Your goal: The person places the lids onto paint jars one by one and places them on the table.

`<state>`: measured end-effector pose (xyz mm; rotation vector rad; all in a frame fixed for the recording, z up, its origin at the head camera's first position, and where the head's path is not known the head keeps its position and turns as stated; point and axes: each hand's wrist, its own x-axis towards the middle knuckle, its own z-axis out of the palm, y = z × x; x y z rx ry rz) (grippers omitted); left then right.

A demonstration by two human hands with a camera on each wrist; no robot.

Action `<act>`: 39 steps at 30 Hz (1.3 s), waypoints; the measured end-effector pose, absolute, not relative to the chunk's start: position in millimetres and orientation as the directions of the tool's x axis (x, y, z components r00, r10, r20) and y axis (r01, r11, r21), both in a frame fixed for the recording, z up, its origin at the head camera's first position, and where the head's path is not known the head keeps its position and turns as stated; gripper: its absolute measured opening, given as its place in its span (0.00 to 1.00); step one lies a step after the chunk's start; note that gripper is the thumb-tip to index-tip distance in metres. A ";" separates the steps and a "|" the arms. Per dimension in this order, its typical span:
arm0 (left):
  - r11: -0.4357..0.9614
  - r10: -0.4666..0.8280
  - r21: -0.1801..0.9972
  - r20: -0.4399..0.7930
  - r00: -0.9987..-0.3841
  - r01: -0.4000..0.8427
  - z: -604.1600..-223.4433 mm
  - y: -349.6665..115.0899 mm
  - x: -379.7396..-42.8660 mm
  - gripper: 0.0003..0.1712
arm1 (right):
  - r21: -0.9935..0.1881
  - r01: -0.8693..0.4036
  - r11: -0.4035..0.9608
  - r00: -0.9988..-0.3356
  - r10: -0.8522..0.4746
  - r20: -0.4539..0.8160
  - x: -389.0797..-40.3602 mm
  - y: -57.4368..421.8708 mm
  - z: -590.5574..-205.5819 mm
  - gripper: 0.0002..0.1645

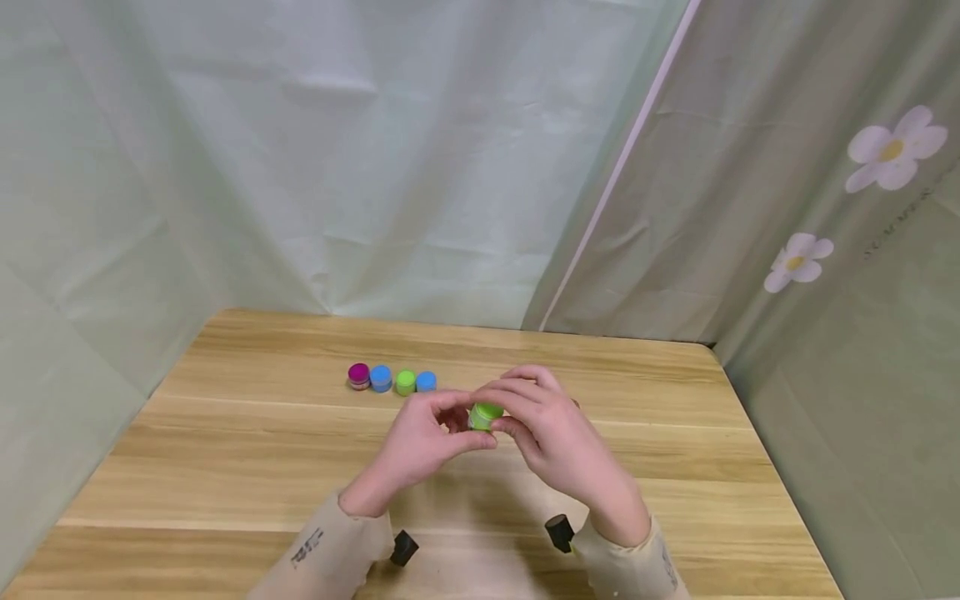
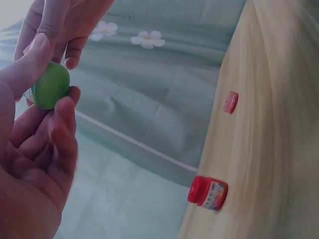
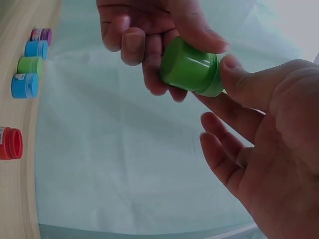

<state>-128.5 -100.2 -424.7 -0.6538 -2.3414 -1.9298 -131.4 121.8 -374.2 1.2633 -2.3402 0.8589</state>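
Note:
A small green jar (image 1: 486, 415) is held up above the table between both hands. My left hand (image 1: 420, 437) grips the jar's body with thumb and fingers. At the jar's other end, my right hand (image 1: 551, 429) pinches the lid rim (image 3: 215, 79) between thumb and forefinger. The left wrist view shows the jar's round green end (image 2: 53, 85). Nearby on the table is an uncapped red jar (image 2: 213, 193), and a red lid (image 2: 231, 102) lies apart from it. Both red pieces are hidden behind the hands in the head view.
Left of the hands stands a row of capped jars: purple (image 1: 359, 377), blue (image 1: 381, 378), green (image 1: 406, 382) and another blue one (image 1: 426, 382). Pale curtains (image 1: 420, 167) hang behind and beside the wooden table (image 1: 225, 467).

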 end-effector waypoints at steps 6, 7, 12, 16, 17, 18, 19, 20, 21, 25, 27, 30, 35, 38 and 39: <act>-0.033 0.370 0.961 0.266 -0.890 0.274 -428.1 -101.5 -130.7 0.23 | -0.343 -0.835 0.430 -0.550 -0.630 0.548 -132.0 123.1 -375.3 0.21; -0.066 0.384 0.963 0.267 -0.884 0.262 -428.5 -101.7 -130.8 0.23 | -0.345 -0.833 0.432 -0.553 -0.629 0.546 -131.9 123.2 -375.1 0.21; -0.168 0.432 0.959 0.281 -0.857 0.230 -430.3 -103.4 -131.4 0.25 | -0.355 -0.819 0.451 -0.574 -0.622 0.533 -132.4 123.1 -374.2 0.20; -0.182 0.434 0.959 0.278 -0.857 0.219 -431.3 -104.6 -132.4 0.26 | -0.345 -0.821 0.454 -0.570 -0.622 0.537 -133.1 123.0 -374.5 0.22; -0.178 0.431 0.960 0.275 -0.859 0.218 -431.6 -104.4 -132.9 0.26 | -0.341 -0.821 0.457 -0.569 -0.620 0.540 -133.4 123.0 -375.0 0.22; -0.173 0.426 0.962 0.267 -0.864 0.212 -431.6 -104.0 -133.4 0.26 | -0.338 -0.819 0.464 -0.572 -0.616 0.542 -133.4 123.1 -375.3 0.22; -0.167 0.421 0.964 0.261 -0.869 0.209 -431.9 -103.6 -133.8 0.26 | -0.340 -0.814 0.472 -0.580 -0.610 0.540 -133.4 122.9 -375.5 0.22; -0.164 0.417 0.965 0.255 -0.873 0.204 -432.3 -103.2 -134.1 0.26 | -0.345 -0.806 0.481 -0.590 -0.604 0.536 -133.2 122.7 -375.7 0.21; -0.157 0.413 0.967 0.250 -0.876 0.202 -432.6 -102.7 -134.2 0.25 | -0.353 -0.796 0.491 -0.603 -0.596 0.531 -133.1 122.2 -376.0 0.21; -0.122 0.388 0.969 0.246 -0.888 0.215 -434.2 -101.0 -133.3 0.24 | -0.406 -0.743 0.532 -0.668 -0.541 0.512 -131.6 118.1 -378.4 0.18; -0.101 0.368 0.967 0.253 -0.895 0.232 -433.8 -100.3 -132.2 0.24 | -0.435 -0.706 0.558 -0.705 -0.497 0.506 -130.4 115.3 -379.7 0.20; -0.078 0.339 0.964 0.265 -0.903 0.253 -433.4 -99.1 -131.1 0.24 | -0.470 -0.645 0.602 -0.760 -0.437 0.482 -128.9 111.3 -381.1 0.25; -0.094 0.333 0.961 0.276 -0.902 0.260 -433.7 -96.8 -129.5 0.23 | -0.552 -0.605 0.574 -0.795 -0.414 0.442 -127.0 112.3 -379.6 0.27; -0.099 0.339 0.961 0.278 -0.899 0.260 -433.1 -96.4 -128.4 0.25 | -0.587 -0.667 0.459 -0.742 -0.473 0.475 -126.9 120.5 -375.7 0.28; -0.096 0.341 0.960 0.280 -0.898 0.263 -432.7 -96.6 -128.0 0.25 | -0.585 -0.696 0.416 -0.713 -0.502 0.490 -127.2 123.7 -373.7 0.29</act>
